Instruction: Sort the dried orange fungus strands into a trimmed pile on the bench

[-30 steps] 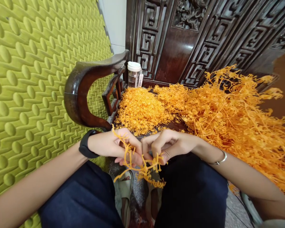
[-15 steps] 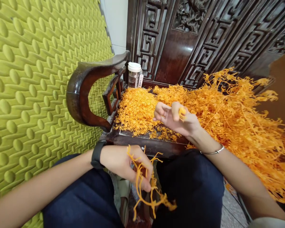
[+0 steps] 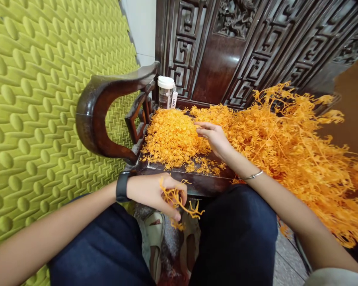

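My left hand (image 3: 155,197), with a dark band at its wrist, is closed round an orange branched plastic stem (image 3: 181,204) above the gap between my knees. Thin prongs of the stem stick out past the thumb and fingers. My right hand (image 3: 216,139) reaches over the right side of a heap of small orange spidery plastic pieces (image 3: 173,137). Its fingers are stretched out and nothing shows in them. Loose orange pieces (image 3: 205,166) lie along the front of the heap. To the right rises a big tangled mass of orange branched stems (image 3: 274,143).
The heap lies on a dark wooden bench (image 3: 185,176) with a curved armrest (image 3: 88,111) and a carved back (image 3: 216,71). A clear cup with a white lid (image 3: 166,93) stands behind it. A yellow-green padded surface (image 3: 32,107) covers the left. Brown cardboard (image 3: 353,107) shows far right.
My right hand has swung down and forward to the heap, and the small orange piece at its fingers is no longer visible there. My left hand has turned the stem and raised it slightly.
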The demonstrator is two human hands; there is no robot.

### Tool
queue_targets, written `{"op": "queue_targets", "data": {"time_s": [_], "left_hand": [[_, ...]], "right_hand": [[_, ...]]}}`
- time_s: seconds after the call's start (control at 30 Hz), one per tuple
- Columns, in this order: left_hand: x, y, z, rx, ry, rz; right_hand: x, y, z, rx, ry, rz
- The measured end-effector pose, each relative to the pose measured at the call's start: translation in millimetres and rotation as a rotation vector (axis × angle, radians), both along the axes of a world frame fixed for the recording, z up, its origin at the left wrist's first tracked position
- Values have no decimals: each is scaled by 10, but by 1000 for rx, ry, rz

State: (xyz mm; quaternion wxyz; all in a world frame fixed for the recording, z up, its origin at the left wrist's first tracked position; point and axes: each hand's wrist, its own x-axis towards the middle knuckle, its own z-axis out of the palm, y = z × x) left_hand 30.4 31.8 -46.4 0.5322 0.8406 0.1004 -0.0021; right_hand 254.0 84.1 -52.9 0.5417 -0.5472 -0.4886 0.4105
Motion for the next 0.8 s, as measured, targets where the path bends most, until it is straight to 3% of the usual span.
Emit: {"op": "queue_targets", "data": {"time_s": [0.13, 0.27, 0.43, 0.6, 0.7, 0.8], "left_hand": [[5, 31, 51, -4, -2, 81], [-31, 54, 62, -55, -38, 204], [-103, 94, 104, -299, -53, 338], [-145, 145, 156, -463, -177, 353], [-150, 161, 159, -580, -300, 388], [-143, 173, 164, -674, -423, 418]], "right_hand": [[-27, 65, -63, -95, 214, 9], [-50, 51, -55, -71, 203, 74], [-48, 34, -50, -54, 162, 92], [-36, 24, -36, -10, 176, 92], [-40, -14, -8, -1, 166, 208], [-64, -88, 22, -36, 43, 457]]}}
